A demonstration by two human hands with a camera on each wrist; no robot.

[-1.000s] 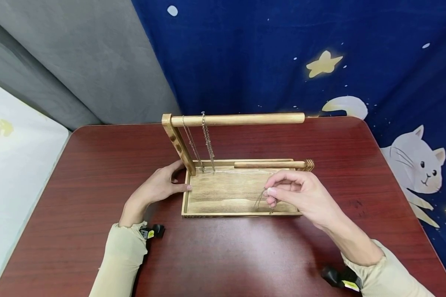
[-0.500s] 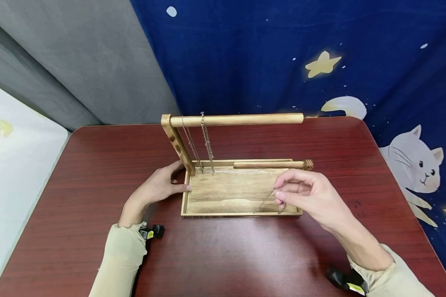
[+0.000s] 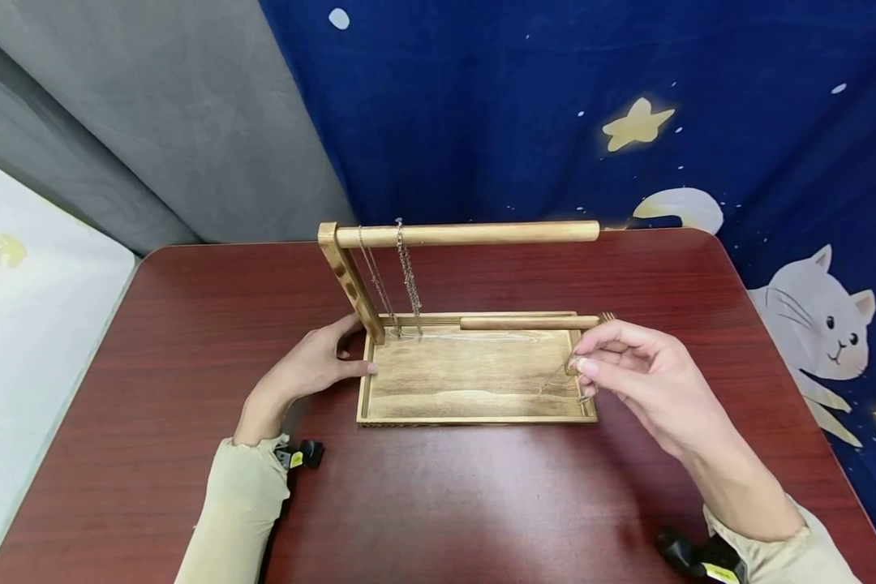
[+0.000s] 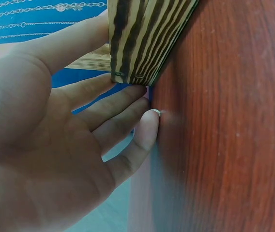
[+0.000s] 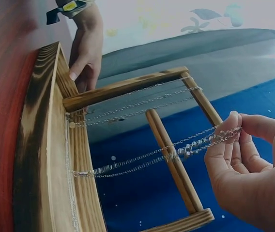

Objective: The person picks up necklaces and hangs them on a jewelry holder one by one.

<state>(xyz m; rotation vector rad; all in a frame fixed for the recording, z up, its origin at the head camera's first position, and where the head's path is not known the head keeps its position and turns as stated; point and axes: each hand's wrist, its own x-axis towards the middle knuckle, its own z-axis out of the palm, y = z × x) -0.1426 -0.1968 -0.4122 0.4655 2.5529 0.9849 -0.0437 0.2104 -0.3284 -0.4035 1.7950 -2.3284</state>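
Note:
A wooden jewelry stand has a tray base (image 3: pixel 467 373), an upper bar (image 3: pixel 482 234) on a left post (image 3: pixel 354 292), and a shorter lower bar (image 3: pixel 518 324). My left hand (image 3: pixel 310 365) holds the tray's left end, thumb on the rim and fingers behind the post. Over the tray's right end, my right hand (image 3: pixel 650 377) pinches a silver chain necklace (image 5: pixel 176 153) between thumb and index finger. The necklace stretches from the fingertips toward the tray in the right wrist view. From the upper bar hang chain necklaces (image 3: pixel 409 280) near the post.
A thin chain (image 3: pixel 474 337) lies along the tray's back. The stand sits on a reddish-brown table (image 3: pixel 453 495), with a blue curtain (image 3: pixel 482 105) and a grey curtain (image 3: pixel 190 122) behind the table's far edge.
My right hand has moved to the right over the tray, still pinching the necklace. My left hand and the stand have stayed in place.

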